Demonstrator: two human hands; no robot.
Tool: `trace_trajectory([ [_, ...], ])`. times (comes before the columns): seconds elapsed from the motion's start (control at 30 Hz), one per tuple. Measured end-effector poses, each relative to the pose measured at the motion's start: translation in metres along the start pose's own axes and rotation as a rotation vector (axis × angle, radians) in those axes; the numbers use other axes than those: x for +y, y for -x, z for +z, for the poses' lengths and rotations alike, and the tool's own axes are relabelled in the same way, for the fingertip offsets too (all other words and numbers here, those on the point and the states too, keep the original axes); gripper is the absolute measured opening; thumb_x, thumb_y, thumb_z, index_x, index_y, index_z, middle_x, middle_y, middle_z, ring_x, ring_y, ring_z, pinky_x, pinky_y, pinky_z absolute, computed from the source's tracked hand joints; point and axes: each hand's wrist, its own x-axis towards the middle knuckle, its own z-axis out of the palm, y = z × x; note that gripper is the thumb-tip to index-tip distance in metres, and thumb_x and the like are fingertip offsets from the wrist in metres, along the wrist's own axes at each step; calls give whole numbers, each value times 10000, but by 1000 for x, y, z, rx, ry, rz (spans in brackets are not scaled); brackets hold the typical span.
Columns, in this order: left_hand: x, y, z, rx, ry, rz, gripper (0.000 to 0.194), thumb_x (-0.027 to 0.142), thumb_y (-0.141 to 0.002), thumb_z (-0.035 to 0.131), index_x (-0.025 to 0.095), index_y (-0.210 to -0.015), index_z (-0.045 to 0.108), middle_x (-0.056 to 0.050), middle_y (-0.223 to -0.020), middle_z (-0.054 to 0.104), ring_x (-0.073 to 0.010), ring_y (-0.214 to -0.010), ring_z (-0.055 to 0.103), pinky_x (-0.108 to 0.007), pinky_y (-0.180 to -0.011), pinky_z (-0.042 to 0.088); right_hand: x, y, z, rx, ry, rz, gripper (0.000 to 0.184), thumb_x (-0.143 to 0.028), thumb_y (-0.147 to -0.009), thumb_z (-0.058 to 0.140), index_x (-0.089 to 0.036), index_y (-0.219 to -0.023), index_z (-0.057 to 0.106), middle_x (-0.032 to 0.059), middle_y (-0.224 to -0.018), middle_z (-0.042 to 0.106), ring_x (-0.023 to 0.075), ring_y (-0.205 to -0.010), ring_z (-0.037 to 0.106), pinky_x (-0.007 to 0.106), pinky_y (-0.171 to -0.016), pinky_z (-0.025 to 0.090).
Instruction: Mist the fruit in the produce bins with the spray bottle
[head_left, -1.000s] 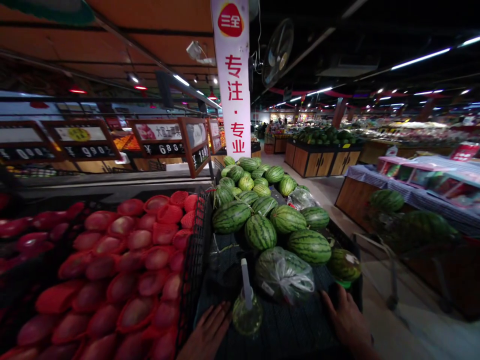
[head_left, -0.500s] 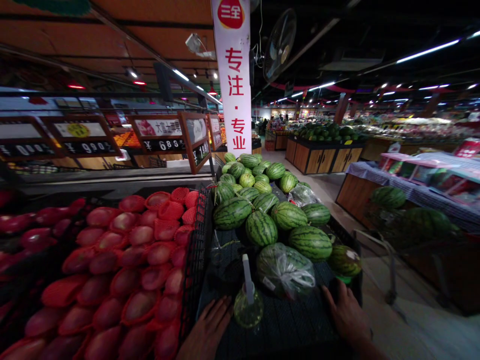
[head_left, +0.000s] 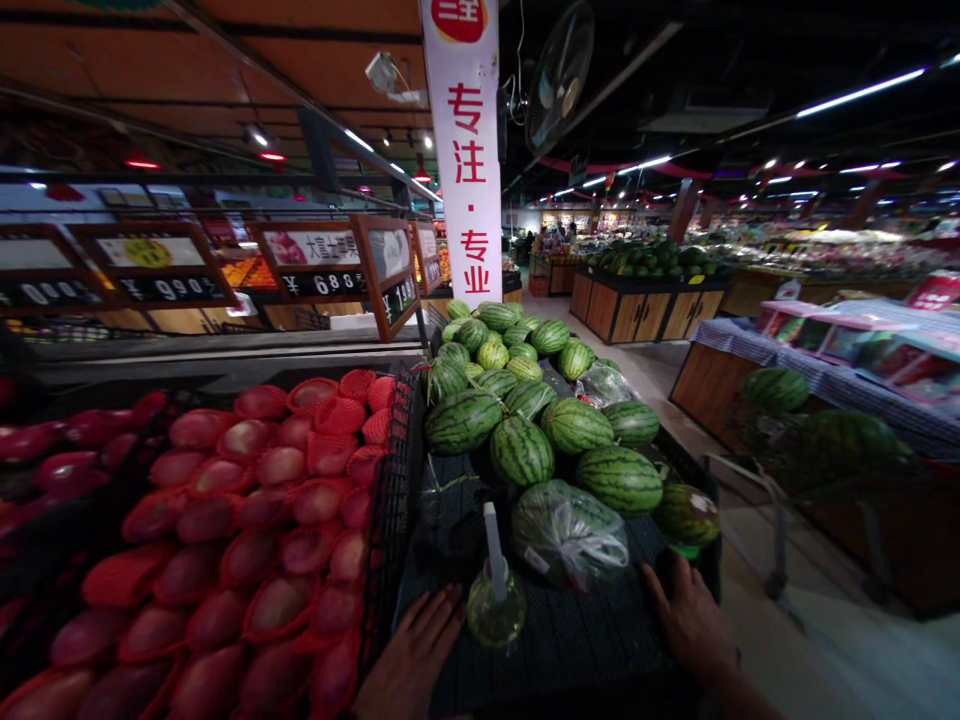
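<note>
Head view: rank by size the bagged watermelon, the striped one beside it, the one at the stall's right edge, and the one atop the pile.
Bagged watermelon, then striped watermelon, then edge watermelon, then pile-top watermelon; nearness may exaggerate the order.

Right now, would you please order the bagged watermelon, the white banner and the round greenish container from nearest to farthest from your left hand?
From the left hand:
1. round greenish container, just to its right
2. bagged watermelon, beyond that, ahead and right
3. white banner, far ahead
</note>
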Motion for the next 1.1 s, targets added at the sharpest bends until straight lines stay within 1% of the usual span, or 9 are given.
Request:
trace_trajectory([
  [0.13,1,-1,-3,-17,20,-17,1271,667,-792,907,256,-1802,253,-173,-1867,229,-453,-1707,338,-710,-1374,380,3,-2,-2,-14,-3,-58,498,-465,-1049,465,-249,-1465,632,216,-1385,723,408,-1286,722,507,-989,598],
  [0.3,2,-1,-4,-32,22,-28,1298,696,-797,895,264,-1810,209,-168,-1873,219,-442,-1716,321,-707,-1383,367,6,-3,-1,-29,23,-68,471,-444,-1066,417,-250,-1425,654,202,-1354,730,390,-1265,731,493,-971,609],
  [0.5,-1,1,5,24,-3,-6,1320,683,-785,910,268,-1813,193,-173,-1869,249,-449,-1700,358,-692,-1376,386,13,-4,7,-1,73,-142,444,-409,-1056,458,-257,-1413,675,199,-1410,710,383,-1223,738,477,-950,615],
  [0.63,0,1,4,55,-21,7,1329,677,-785,916,280,-1815,176,-164,-1862,290,-432,-1687,398,-678,-1360,415,19,-6,10,-1,113,-194,433,-378,-1035,480,-269,-1388,705,202,-1410,708,392,-1225,734,477,-941,615],
  [0.77,1,1,3,76,-26,19,1326,693,-775,917,273,-1810,202,-154,-1858,316,-426,-1677,419,-670,-1351,427,18,-5,9,2,131,-230,447,-382,-1001,521,-291,-1394,714,206,-1414,707,419,-1229,724,502,-925,618],
  [0.87,0,1,3,97,-74,23,1326,696,-762,921,256,-1805,230,-163,-1851,328,-425,-1664,442,-649,-1343,433,13,-3,4,5,101,-194,466,-426,-1020,506,-284,-1418,704,206,-1355,731,423,-1240,722,514,-930,619],
  [0.97,0,1,1,155,-158,56,1333,751,-732,914,233,-1788,285,-159,-1832,380,-405,-1628,501,-595,-1316,459,6,-3,-3,-6,62,-142,479,-450,-1058,460,-263,-1430,696,216,-1343,738,418,-1260,725,513,-951,610],
  [1.07,0,0,-1,289,-276,119,1289,794,-716,896,208,-1744,387,-149,-1787,482,-366,-1569,571,-512,-1268,489,-4,-4,-9,-52,38,-103,478,-436,-1081,442,-244,-1445,684,234,-1467,696,419,-1322,707,515,-1017,586],
  [1.1,-1,-1,-1,344,-317,140,1250,804,-726,880,196,-1721,430,-151,-1765,519,-355,-1547,591,-485,-1251,492,-6,-4,-10,-67,27,-60,488,-440,-1091,434,-229,-1464,668,242,-1499,681,418,-1343,699,515,-1044,576],
])
